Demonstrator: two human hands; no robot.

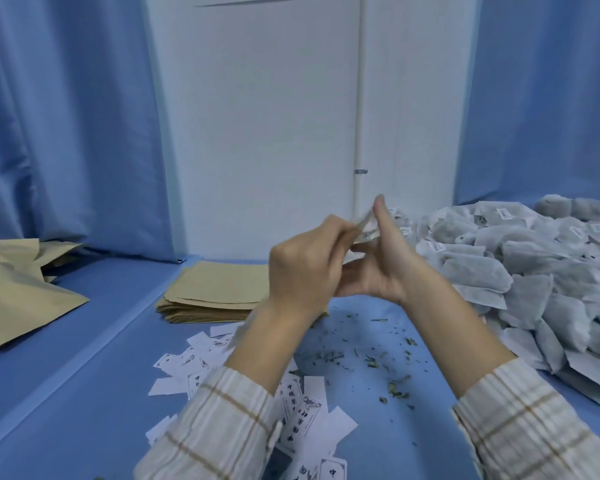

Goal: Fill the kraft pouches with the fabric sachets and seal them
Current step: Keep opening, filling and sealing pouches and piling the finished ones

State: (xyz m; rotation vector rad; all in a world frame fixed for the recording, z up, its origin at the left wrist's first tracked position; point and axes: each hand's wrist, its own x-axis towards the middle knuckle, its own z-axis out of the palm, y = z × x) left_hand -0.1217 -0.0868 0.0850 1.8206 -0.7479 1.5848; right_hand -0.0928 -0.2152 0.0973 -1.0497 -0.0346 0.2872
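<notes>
The left hand (305, 268) and right hand (385, 268) are meeting above the table (94, 341), and between them they are holding something thin and pale, probably a sachet (362, 225) or its tag; it is too blurred to say which. The left hand's fingers are curling and pinching it from one side. The right hand is pressing against it with one finger pointing up; whether its other fingers are gripping I cannot tell.

Just behind the left hand a stack of flat pouches (215, 292) is lying on the table, none of them opened. To the right a big heap of sachets (534, 268) is spreading to the frame edge. Far left, more kraft bags (18, 282) are lying loosely. Under the forearms, paper slips (302, 410) and dried herb crumbs (378, 362) are littering the blue cloth.

The crumbs suggest sachets are leaking, so pulling hard on this one could be tearing its fabric and spilling more. Crumbs may also be getting into a pouch's seal strip and stopping it from closing. The held piece is high above the table and could be slipping from so light a pinch.

The slips are carrying printed Chinese characters; only "中" is reading clearly. The tags on the sachets are too small to read.
</notes>
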